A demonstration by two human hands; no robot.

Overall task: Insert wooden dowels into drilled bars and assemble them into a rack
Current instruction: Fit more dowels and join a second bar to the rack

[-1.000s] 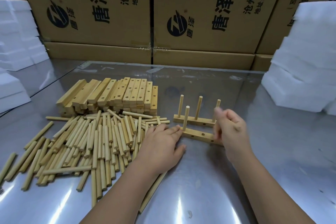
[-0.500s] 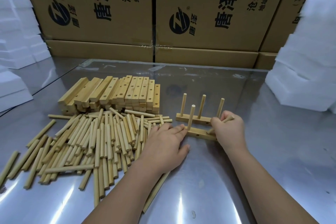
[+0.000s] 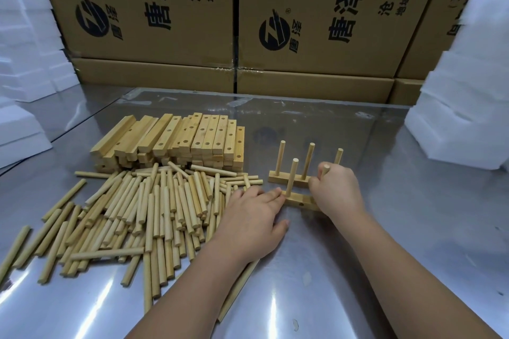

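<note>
Dowel pile (image 3: 154,212), bar stack (image 3: 192,140); cartons (image 3: 154,44) behind.

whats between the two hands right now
In the head view, the near drilled bar with one upright dowel lies between the left hand and the right hand, which grips a second dowel.

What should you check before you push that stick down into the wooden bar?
1. The near bar is steadied: ok, the left hand touches its end with its fingertips.
2. The stick is held firmly: ok, the right hand grips it.
3. The stick's tip sits over a hole: cannot tell, the right hand hides it.
4. The first stick in the near bar stands upright: ok.
5. The far bar is filled: ok, three sticks stand in it.
6. Spare sticks are close: ok, the pile lies beside the left hand.
</note>
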